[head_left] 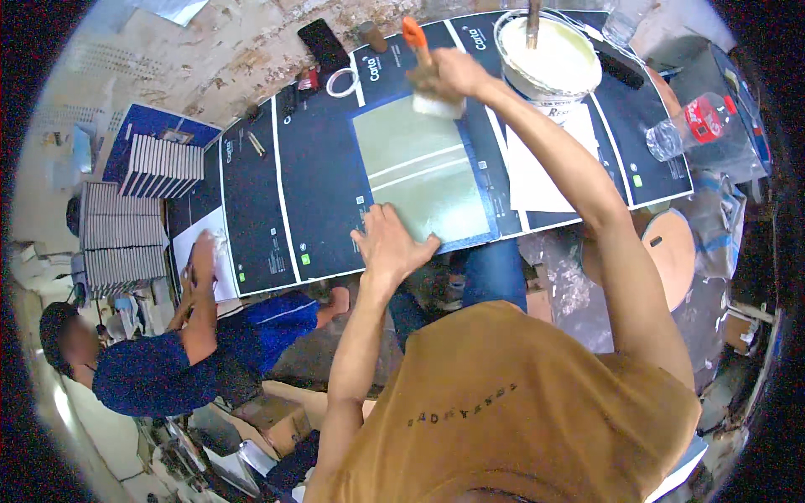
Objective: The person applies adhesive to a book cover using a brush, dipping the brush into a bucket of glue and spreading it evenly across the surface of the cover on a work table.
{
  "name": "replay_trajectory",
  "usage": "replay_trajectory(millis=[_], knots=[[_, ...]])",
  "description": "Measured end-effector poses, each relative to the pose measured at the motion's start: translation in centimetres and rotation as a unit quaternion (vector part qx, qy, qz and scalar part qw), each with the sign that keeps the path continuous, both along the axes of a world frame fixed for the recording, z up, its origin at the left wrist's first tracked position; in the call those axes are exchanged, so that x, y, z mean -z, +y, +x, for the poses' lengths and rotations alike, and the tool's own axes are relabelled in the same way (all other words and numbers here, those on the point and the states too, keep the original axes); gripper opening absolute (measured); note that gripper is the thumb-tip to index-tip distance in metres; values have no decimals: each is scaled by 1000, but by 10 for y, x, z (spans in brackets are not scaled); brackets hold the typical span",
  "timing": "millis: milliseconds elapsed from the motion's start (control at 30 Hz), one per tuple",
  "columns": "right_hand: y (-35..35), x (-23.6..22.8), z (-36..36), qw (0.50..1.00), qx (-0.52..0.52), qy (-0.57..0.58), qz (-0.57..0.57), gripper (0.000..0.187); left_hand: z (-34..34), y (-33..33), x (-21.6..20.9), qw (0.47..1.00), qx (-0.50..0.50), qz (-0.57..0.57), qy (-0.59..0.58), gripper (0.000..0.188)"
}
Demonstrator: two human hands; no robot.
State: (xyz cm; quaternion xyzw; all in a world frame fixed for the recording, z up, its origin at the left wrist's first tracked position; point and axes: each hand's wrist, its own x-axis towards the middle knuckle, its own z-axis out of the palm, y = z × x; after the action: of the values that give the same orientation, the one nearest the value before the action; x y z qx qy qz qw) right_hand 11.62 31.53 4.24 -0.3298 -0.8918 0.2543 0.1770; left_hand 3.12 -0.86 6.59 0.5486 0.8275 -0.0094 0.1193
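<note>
A wide brush (439,108) with an orange handle and a pale white head is gripped in my right hand (453,74). Its head rests over the upper right edge of a flat book cover (412,164), which has pale green-grey panels, a blue border and two white stripes across it. The panels look glossy, more so toward the near side. My left hand (391,241) lies with fingers spread at the cover's near left edge, touching it. Behind my right forearm stands a white bucket (513,75) of thick cream-white paste, with a stick (533,25) standing in it.
White paper sheets (537,184) lie right of the cover on the black table (323,210). A tape roll (342,82) and a dark phone (324,44) are farther back. Bottles (706,119) stand at right. At left, a co-worker (155,360) handles paper beside stacked books (126,226).
</note>
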Motion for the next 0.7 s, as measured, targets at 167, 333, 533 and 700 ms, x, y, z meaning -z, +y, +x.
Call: replay_trajectory(millis=[167, 333, 533, 700], knots=[[48, -13, -33, 973, 140, 19, 183, 33, -2, 4, -6, 1000, -4, -18, -23, 85], [-18, -58, -61, 948, -309, -77, 13, 31, -7, 1, -4, 999, -20, -22, -37, 86], [25, -45, -119, 981, -160, -86, 66, 28, -11, 3, -2, 999, -4, 7, -43, 82], [-5, -33, -160, 935, -343, -88, 25, 35, -11, 3, -2, 998, -4, -2, -56, 80]])
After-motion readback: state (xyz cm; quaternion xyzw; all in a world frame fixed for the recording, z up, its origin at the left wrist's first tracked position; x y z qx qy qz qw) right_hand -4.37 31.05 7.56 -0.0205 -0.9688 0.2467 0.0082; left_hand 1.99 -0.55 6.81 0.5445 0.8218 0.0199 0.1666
